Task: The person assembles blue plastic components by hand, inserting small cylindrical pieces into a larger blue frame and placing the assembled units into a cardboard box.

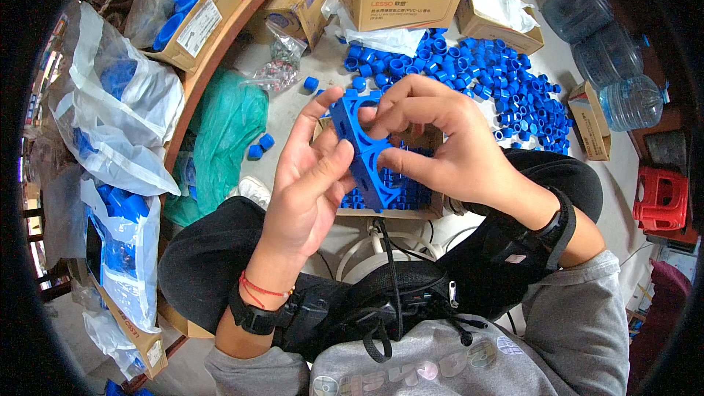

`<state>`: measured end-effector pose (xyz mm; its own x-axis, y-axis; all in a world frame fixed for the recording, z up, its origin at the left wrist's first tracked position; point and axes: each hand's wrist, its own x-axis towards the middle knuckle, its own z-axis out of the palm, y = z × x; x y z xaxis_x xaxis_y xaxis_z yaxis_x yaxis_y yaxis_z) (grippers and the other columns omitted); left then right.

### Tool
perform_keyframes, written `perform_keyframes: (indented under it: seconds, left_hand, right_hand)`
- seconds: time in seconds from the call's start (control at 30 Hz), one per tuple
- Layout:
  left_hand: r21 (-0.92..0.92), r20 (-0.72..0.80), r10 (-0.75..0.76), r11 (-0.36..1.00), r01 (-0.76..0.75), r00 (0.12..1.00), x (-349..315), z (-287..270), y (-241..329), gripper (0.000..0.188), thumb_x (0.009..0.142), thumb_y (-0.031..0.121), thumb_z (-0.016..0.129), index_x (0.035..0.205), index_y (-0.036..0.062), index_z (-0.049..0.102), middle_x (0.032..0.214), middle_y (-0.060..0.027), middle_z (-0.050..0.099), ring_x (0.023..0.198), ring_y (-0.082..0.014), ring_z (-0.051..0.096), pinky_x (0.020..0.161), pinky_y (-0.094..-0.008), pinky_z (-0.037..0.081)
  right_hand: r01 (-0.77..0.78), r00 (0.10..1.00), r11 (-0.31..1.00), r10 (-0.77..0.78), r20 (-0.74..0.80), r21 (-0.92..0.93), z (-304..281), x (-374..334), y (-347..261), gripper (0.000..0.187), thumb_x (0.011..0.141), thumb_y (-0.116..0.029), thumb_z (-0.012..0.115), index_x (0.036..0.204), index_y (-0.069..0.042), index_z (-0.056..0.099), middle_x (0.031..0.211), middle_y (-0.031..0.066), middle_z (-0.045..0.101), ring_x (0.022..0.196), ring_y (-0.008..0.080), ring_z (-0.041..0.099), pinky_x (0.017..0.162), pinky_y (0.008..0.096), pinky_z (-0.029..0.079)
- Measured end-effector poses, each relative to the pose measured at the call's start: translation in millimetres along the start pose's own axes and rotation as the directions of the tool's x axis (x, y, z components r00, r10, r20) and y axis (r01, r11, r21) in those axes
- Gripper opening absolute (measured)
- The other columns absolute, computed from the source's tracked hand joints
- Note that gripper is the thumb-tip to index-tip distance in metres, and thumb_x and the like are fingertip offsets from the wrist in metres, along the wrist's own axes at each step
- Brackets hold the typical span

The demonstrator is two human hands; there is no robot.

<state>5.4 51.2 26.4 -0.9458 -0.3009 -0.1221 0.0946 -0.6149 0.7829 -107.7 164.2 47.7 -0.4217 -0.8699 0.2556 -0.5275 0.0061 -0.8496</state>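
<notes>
Two joined blue plastic pipe clips (354, 132), with round openings along one side, are held up above my lap. My left hand (304, 183) grips them from the left, its thumb pressed on the side face and its fingers behind. My right hand (462, 139) is closed at their right side, with thumb and index finger at the openings; its other fingertips are partly hidden. Below them stands an open cardboard box (435, 207) with rows of similar small blue pieces, partly covered by my hands.
A big pile of blue pipe fittings (524, 99) spreads over the floor ahead, with cardboard boxes (396, 7) behind it. Large water bottles (605, 51) and a red stool (660, 198) stand at right. Green plastic bag (231, 132) and a wooden shelf edge (202, 81) lie left.
</notes>
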Motion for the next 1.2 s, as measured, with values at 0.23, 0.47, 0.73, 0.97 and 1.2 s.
perform_keyframes:
  seconds: [0.23, 0.47, 0.73, 0.97, 1.2]
  left_hand:
    - [0.068, -0.166, -0.155, 0.983, 0.168, 0.974, 0.4, -0.5, 4.1, 0.026, 0.075, 0.024, 0.048, 0.096, 0.0082, 0.045, 0.087, -0.0004, 0.049, 0.078, -0.0075, 0.047, 0.062, -0.0188, 0.036]
    - [0.304, -0.163, -0.142, 0.934, 0.186, 0.976, -0.1, -1.5, 5.5, 0.027, 0.072, 0.023, 0.054, 0.091, 0.0048, 0.048, 0.08, 0.0002, 0.051, 0.071, -0.0052, 0.047, 0.062, -0.0176, 0.036]
    - [0.356, -0.14, -0.088, 0.925, 0.133, 0.986, 4.0, -5.2, 3.6, 0.019, 0.07, 0.013, 0.057, 0.082, 0.0007, 0.051, 0.077, -0.0019, 0.053, 0.069, -0.0048, 0.047, 0.063, -0.0178, 0.039]
    - [0.453, -0.109, -0.085, 0.882, 0.126, 0.99, 5.4, -9.6, 2.7, 0.018, 0.069, 0.013, 0.059, 0.079, -0.0004, 0.053, 0.073, -0.0035, 0.054, 0.065, -0.0054, 0.049, 0.06, -0.0172, 0.039]
    - [0.446, -0.111, -0.089, 0.886, 0.129, 0.99, 4.2, -10.1, 3.0, 0.02, 0.069, 0.014, 0.059, 0.08, -0.0019, 0.054, 0.074, -0.0049, 0.055, 0.066, -0.0057, 0.05, 0.06, -0.0172, 0.039]
  right_hand:
    - [0.165, 0.975, 0.925, -0.206, -0.085, -0.341, -5.9, 2.2, 7.7, 0.013, 0.053, -0.005, 0.058, 0.066, -0.005, 0.054, 0.073, 0.0069, 0.048, 0.067, 0.0237, 0.05, 0.057, 0.0304, 0.042]
    - [0.163, 0.972, 0.884, -0.22, -0.082, -0.438, -2.5, 1.4, 7.6, 0.017, 0.051, 0.001, 0.059, 0.067, -0.003, 0.054, 0.074, 0.0063, 0.048, 0.065, 0.0193, 0.05, 0.056, 0.0263, 0.041]
    - [0.099, 0.988, 0.902, -0.139, -0.065, -0.42, 5.0, -3.5, 6.7, 0.015, 0.053, -0.005, 0.058, 0.067, -0.006, 0.055, 0.076, 0.0045, 0.048, 0.066, 0.0197, 0.051, 0.055, 0.028, 0.042]
    - [0.091, 0.99, 0.889, -0.13, -0.056, -0.448, 4.6, -4.5, 5.8, 0.017, 0.052, -0.002, 0.059, 0.068, -0.006, 0.055, 0.076, 0.0038, 0.049, 0.064, 0.018, 0.052, 0.053, 0.0258, 0.043]
    - [0.149, 0.979, 0.884, -0.195, -0.061, -0.443, 4.5, -3.1, 8.1, 0.017, 0.052, -0.001, 0.058, 0.068, -0.006, 0.056, 0.076, 0.0036, 0.049, 0.062, 0.0175, 0.053, 0.052, 0.0253, 0.043]
